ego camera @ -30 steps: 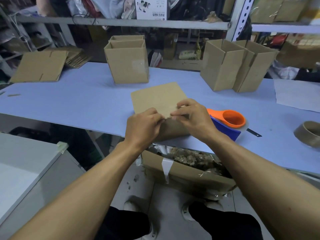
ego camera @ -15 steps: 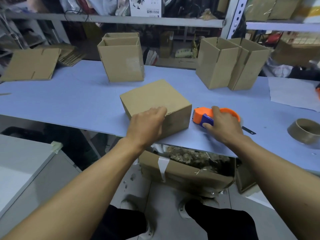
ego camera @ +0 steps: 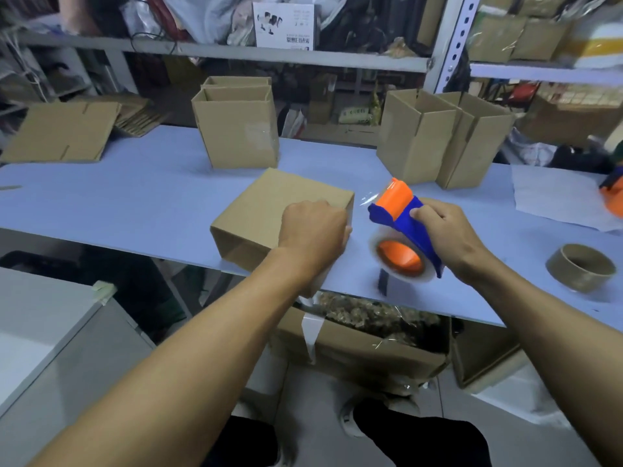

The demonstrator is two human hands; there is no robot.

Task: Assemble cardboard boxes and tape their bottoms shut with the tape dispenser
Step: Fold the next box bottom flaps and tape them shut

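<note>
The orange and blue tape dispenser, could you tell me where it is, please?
The orange and blue tape dispenser is gripped in the right hand, just right of the closed brown cardboard box.

A packing stockroom is suggested: open boxes [ego camera: 237, 128] and flat cardboard [ego camera: 59, 131] are laid on a long table [ego camera: 135, 193], backed by cluttered metal shelves [ego camera: 303, 57].
</note>
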